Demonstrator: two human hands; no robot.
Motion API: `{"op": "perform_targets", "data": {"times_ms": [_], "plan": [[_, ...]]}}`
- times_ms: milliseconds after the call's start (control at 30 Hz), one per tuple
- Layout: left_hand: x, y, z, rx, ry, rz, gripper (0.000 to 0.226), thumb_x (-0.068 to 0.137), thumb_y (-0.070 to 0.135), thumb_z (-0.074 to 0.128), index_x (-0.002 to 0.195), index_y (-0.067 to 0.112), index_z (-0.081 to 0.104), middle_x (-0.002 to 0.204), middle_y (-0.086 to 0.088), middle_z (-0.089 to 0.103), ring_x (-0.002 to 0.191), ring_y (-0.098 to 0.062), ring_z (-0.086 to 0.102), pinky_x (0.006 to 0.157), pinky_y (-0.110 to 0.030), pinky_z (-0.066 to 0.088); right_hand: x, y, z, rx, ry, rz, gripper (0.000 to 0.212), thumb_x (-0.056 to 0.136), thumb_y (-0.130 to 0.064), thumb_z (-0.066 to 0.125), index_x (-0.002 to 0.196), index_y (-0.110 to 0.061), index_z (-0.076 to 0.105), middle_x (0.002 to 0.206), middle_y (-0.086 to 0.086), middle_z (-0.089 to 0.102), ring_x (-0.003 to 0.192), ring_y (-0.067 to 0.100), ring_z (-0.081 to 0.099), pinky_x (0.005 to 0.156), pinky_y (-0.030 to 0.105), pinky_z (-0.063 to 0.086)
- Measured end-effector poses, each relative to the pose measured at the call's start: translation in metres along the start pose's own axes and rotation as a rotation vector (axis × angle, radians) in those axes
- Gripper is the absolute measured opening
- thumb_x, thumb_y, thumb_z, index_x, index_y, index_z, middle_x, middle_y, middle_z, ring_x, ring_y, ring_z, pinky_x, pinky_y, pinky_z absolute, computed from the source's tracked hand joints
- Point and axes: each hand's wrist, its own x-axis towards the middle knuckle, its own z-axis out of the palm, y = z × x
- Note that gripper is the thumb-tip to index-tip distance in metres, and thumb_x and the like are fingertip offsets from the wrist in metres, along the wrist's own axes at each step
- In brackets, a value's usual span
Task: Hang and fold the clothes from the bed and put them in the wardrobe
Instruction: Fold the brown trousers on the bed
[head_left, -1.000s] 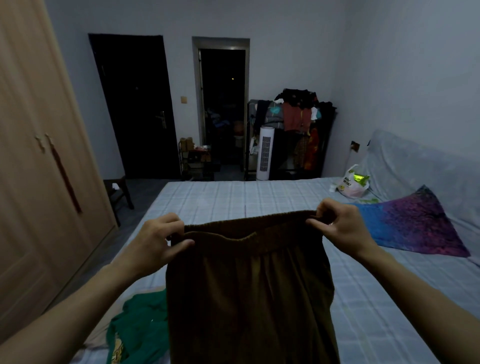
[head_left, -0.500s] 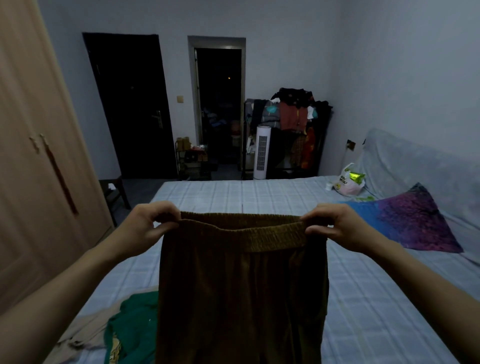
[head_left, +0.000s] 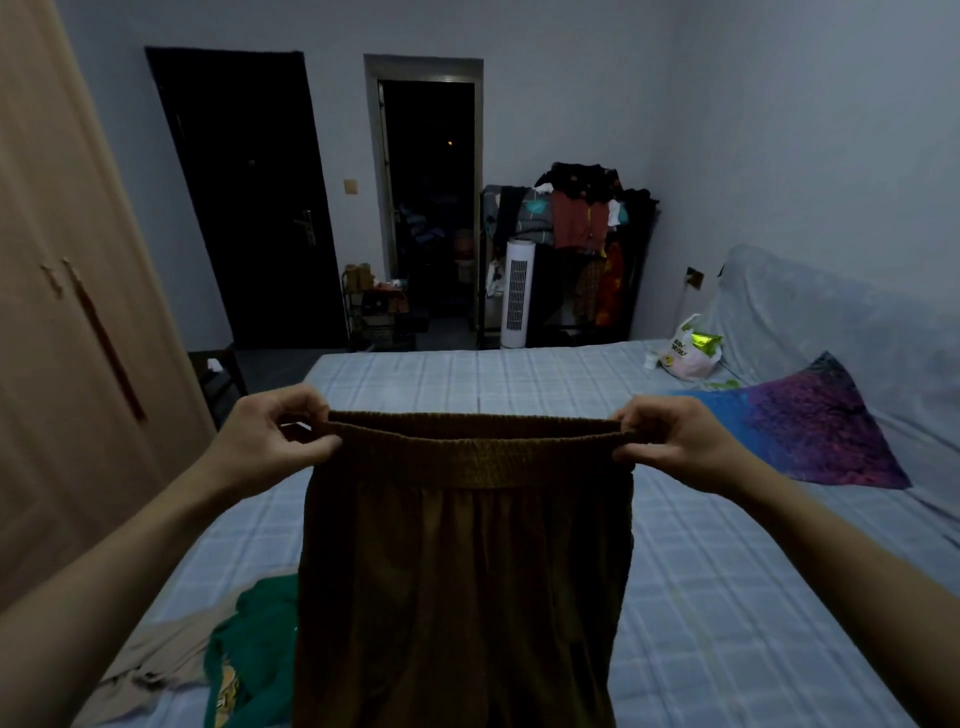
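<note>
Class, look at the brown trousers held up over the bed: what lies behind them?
Behind the brown trousers shows the checked bed sheet; a green garment pokes out lower left, partly covered. Anything else behind the fabric is hidden.

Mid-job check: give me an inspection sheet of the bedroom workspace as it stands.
Surface: bed with checked sheet, mostly bare.
Job's things: brown trousers held up by the waistband; green garment and beige garment lying at the bed's near left; wardrobe doors shut.
Clutter: plastic bag and purple-blue cloth at the bed's right.
Hands: left hand and right hand each pinch a waistband end.
Cables: nothing seen.
Surroundings: dark door, open doorway, tower fan, loaded clothes rack.
</note>
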Motion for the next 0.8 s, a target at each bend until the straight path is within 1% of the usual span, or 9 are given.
{"op": "perform_targets", "data": {"times_ms": [67, 133, 233, 367, 433, 500, 633, 700, 800], "plan": [[-0.003, 0.001, 0.003, 0.044, -0.016, -0.013, 0.030, 0.065, 0.014, 0.088, 0.080, 0.010, 0.063, 0.078, -0.007, 0.067, 0.071, -0.024, 0.068, 0.064, -0.035, 0.060, 0.000, 0.002, 0.003, 0.091, 0.029, 0.029, 0.020, 0.073, 0.000, 0.081, 0.075, -0.011, 0.065, 0.077, 0.012, 0.070, 0.070, 0.024, 0.071, 0.066, 0.035, 0.058], [-0.003, 0.001, 0.008, 0.087, -0.005, -0.004, 0.027, 0.066, 0.013, 0.087, 0.077, 0.012, 0.062, 0.076, -0.005, 0.066, 0.070, -0.023, 0.068, 0.061, -0.031, 0.059, 0.000, 0.002, 0.006, 0.180, 0.039, 0.055, 0.020, 0.071, -0.006, 0.083, 0.076, -0.012, 0.064, 0.071, 0.014, 0.069, 0.064, 0.025, 0.070, 0.061, 0.034, 0.057], [-0.001, 0.001, 0.010, 0.083, 0.026, 0.017, 0.023, 0.074, 0.006, 0.082, 0.079, 0.015, 0.061, 0.075, -0.004, 0.065, 0.071, -0.024, 0.067, 0.063, -0.034, 0.059, 0.003, -0.001, 0.008, 0.237, 0.065, 0.057, 0.032, 0.070, -0.005, 0.083, 0.078, -0.020, 0.057, 0.070, 0.003, 0.062, 0.064, 0.020, 0.063, 0.059, 0.029, 0.054], [0.003, 0.004, 0.002, 0.022, 0.030, -0.030, 0.040, 0.077, 0.001, 0.078, 0.106, 0.022, 0.060, 0.085, -0.007, 0.069, 0.080, -0.018, 0.071, 0.074, -0.034, 0.060, 0.009, -0.009, 0.004, 0.234, 0.068, 0.074, 0.031, 0.075, -0.012, 0.080, 0.099, -0.025, 0.065, 0.079, 0.004, 0.068, 0.071, 0.019, 0.068, 0.062, 0.023, 0.054], [0.006, 0.006, 0.000, 0.041, 0.020, -0.022, 0.029, 0.079, 0.001, 0.077, 0.099, 0.020, 0.067, 0.085, -0.004, 0.070, 0.081, -0.017, 0.071, 0.077, -0.041, 0.060, 0.012, -0.013, 0.005, 0.157, 0.032, 0.064, 0.019, 0.080, -0.013, 0.077, 0.091, -0.027, 0.070, 0.079, 0.003, 0.070, 0.070, 0.014, 0.069, 0.061, 0.021, 0.052], [0.006, 0.006, -0.002, 0.025, 0.024, -0.011, 0.022, 0.081, 0.000, 0.075, 0.089, 0.020, 0.069, 0.084, -0.003, 0.069, 0.080, -0.020, 0.070, 0.078, -0.047, 0.059, 0.016, -0.016, 0.007, 0.120, 0.040, 0.045, 0.019, 0.085, -0.007, 0.072, 0.083, -0.026, 0.069, 0.076, 0.002, 0.068, 0.068, 0.013, 0.067, 0.062, 0.023, 0.052], [0.010, 0.006, -0.009, 0.018, 0.089, 0.028, 0.031, 0.084, 0.000, 0.072, 0.086, 0.030, 0.066, 0.085, -0.001, 0.067, 0.080, -0.016, 0.068, 0.073, -0.033, 0.057, 0.021, -0.026, 0.004, 0.173, 0.091, 0.006, 0.019, 0.087, -0.004, 0.068, 0.086, -0.023, 0.068, 0.079, 0.003, 0.067, 0.069, 0.012, 0.065, 0.063, 0.020, 0.052], [0.013, 0.008, -0.015, 0.022, 0.115, 0.063, 0.031, 0.085, 0.002, 0.072, 0.088, 0.032, 0.065, 0.086, 0.001, 0.068, 0.080, -0.013, 0.068, 0.071, -0.024, 0.055, 0.026, -0.035, 0.001, 0.174, 0.117, -0.027, 0.014, 0.086, -0.010, 0.069, 0.088, -0.024, 0.068, 0.081, 0.004, 0.069, 0.069, 0.011, 0.066, 0.063, 0.018, 0.052], [0.018, 0.015, -0.027, 0.024, 0.189, 0.111, 0.031, 0.085, 0.004, 0.073, 0.090, 0.034, 0.065, 0.088, 0.002, 0.069, 0.080, -0.012, 0.068, 0.071, -0.020, 0.056, 0.036, -0.052, -0.002, 0.194, 0.200, -0.090, 0.009, 0.083, -0.022, 0.070, 0.090, -0.026, 0.068, 0.084, 0.003, 0.071, 0.074, 0.011, 0.069, 0.066, 0.018, 0.054]]}}
